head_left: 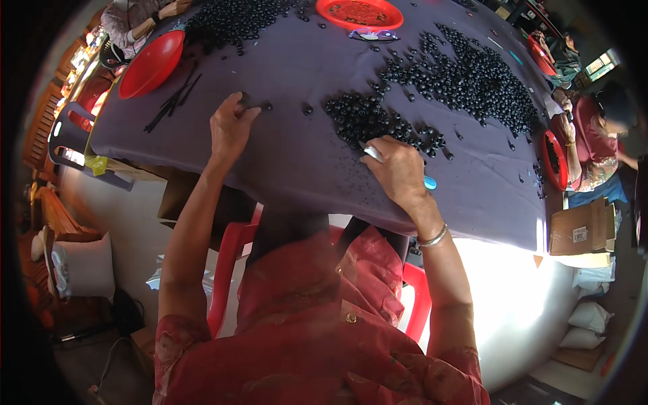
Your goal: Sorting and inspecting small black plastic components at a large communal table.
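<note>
My left hand (231, 131) is raised over the cloth, thumb and fingers closed on a small black round piece (244, 100). Another black piece (267, 106) lies just beyond its fingertips. My right hand (399, 170) is wrapped round a slim tool whose light-blue end (430, 183) sticks out behind the palm. Something whitish (372, 153) shows at the thumb; whether it belongs to the tool I cannot tell. This hand is at the near edge of a heap of shiny black bead-like pieces (364, 121), with dark crumbs scattered on the cloth beside it.
A dark purple cloth covers the table (283, 155). More black pieces spread at the far right (472, 81) and far left (229, 23). Red trays stand at the left (152, 64) and back (361, 12). Dark strips (174, 101) lie leftward. Other people sit at both sides.
</note>
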Action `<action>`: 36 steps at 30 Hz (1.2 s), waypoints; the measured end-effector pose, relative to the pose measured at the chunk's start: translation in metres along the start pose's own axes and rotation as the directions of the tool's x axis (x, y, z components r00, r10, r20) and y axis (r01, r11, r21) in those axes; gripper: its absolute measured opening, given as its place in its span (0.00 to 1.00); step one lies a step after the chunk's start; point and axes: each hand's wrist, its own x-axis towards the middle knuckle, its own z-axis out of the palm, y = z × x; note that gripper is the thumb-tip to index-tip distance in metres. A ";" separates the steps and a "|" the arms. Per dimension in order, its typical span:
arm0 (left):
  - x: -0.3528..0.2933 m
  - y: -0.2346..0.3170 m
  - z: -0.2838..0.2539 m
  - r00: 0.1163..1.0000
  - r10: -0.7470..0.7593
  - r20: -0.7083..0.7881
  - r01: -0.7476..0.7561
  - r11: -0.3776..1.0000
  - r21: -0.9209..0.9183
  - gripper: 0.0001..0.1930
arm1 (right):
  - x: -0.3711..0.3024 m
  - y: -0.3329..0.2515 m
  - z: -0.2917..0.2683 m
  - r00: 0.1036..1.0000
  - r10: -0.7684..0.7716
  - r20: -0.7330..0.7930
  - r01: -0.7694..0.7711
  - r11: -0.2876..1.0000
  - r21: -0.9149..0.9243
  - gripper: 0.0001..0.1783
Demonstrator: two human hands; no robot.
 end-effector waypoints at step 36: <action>-0.133 0.073 0.032 0.522 0.338 0.783 0.837 -0.028 -0.546 0.07 | -0.038 -0.036 -0.022 0.988 -0.087 0.131 -0.020 0.755 0.656 0.07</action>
